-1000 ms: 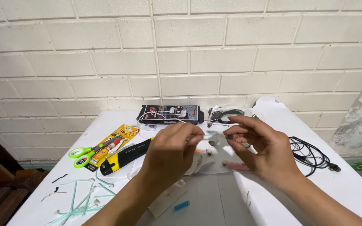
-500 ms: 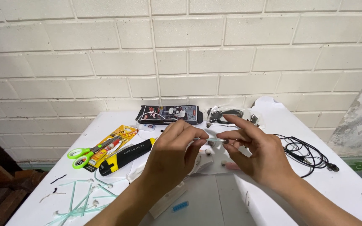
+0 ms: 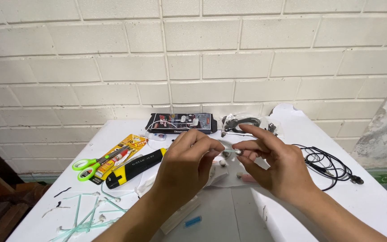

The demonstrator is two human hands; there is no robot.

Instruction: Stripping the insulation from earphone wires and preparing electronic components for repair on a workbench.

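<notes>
Head view: the left hand (image 3: 187, 163) and right hand (image 3: 274, 166) meet above the white surface (image 3: 372, 201), fingertips of both pressed together, pinching a small earbud piece (image 3: 234, 152) held between them. A yellow-black utility knife (image 3: 135, 168) and green scissors (image 3: 92, 163) lie left of the left hand; a black cable (image 3: 328, 163) coils right of the right hand. Fine work like this likely goes best with wrists steady and a light pinch.

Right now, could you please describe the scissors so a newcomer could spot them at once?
Start at the white table under the brick wall and look to its left side. The scissors lie beside the yellow-and-black utility knife, partly across a yellow glue pack; only they have bright green handles.
</notes>
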